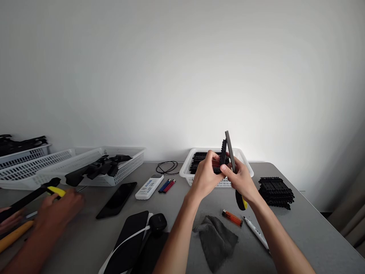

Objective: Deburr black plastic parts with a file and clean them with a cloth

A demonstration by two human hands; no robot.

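I am in what looks like a small hand workshop in a plain room: a grey surface (299,236) against a pale wall (182,76), white perforated baskets (129,171) of black parts (97,167), a stack of ribbed black pieces (275,192), the flat file (230,152) I hold, and a co-worker's hand (61,209) busy on my left.

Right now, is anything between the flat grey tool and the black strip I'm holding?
Near the top, nothing visible stands between the flat grey tool and the black strip. Lower down, your left hand and right hand cover part of the gap.
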